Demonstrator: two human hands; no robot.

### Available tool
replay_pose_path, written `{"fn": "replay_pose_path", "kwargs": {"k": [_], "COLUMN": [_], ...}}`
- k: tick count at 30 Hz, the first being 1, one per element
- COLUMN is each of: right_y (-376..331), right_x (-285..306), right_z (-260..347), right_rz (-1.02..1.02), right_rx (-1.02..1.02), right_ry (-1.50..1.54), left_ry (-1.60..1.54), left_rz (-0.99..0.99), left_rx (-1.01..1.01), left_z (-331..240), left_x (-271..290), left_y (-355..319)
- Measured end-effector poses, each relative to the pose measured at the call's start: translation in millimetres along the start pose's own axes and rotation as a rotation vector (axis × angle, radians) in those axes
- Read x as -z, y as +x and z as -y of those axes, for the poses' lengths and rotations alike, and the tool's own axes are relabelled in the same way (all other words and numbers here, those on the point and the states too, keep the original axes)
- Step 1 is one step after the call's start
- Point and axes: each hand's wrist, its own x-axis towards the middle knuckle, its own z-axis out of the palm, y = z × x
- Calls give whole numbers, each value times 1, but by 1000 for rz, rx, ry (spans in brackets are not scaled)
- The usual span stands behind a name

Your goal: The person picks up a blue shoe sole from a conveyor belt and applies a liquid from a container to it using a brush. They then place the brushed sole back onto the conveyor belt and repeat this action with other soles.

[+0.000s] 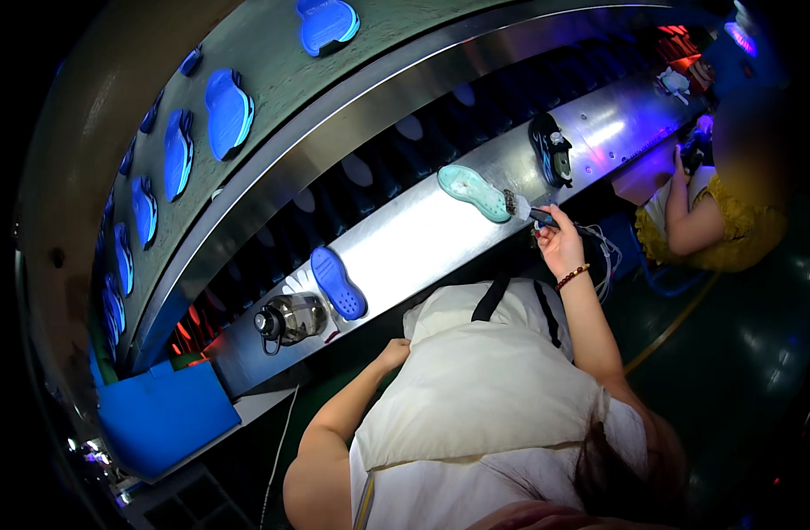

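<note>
In my right hand [560,240] is a flat brush [517,205] with a dark handle and pale bristles. Its bristle end is at the near end of a mint-green shoe sole [472,191] lying on the metal bench; whether they touch is hard to tell. My left hand [394,353] is down by the edge of my cream apron, fingers curled, and anything inside them is hidden. Nearest to it on the bench lies a blue shoe sole [340,284] with small holes. A black shoe [549,150] stands farther right.
A transparent jug [290,320] with a black lid stands at the bench's left, beside a white glove [301,283]. Blue soles [230,115] lie on the green conveyor behind. A blue box [171,415] is at left. A co-worker in yellow [741,212] sits at right; white cables [610,252] hang near my right wrist.
</note>
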Motion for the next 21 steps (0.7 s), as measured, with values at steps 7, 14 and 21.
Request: {"fn": "replay_pose_path", "kwargs": {"k": [7,14,21], "right_y": [2,6,3], "right_x": [-23,-18,-7], "right_z": [-5,-5,0], "right_rz": [48,55,48], "right_rx": [-63,-75,-61], "right_ry": [-19,-50,-33], "left_ry": [-48,-147,481], "left_rz": [-97,121,-275], "left_rx": [-121,60,-59], "left_z": [0,1,-21], "left_x": [-11,7,-12], "left_y": [15,26,52]}}
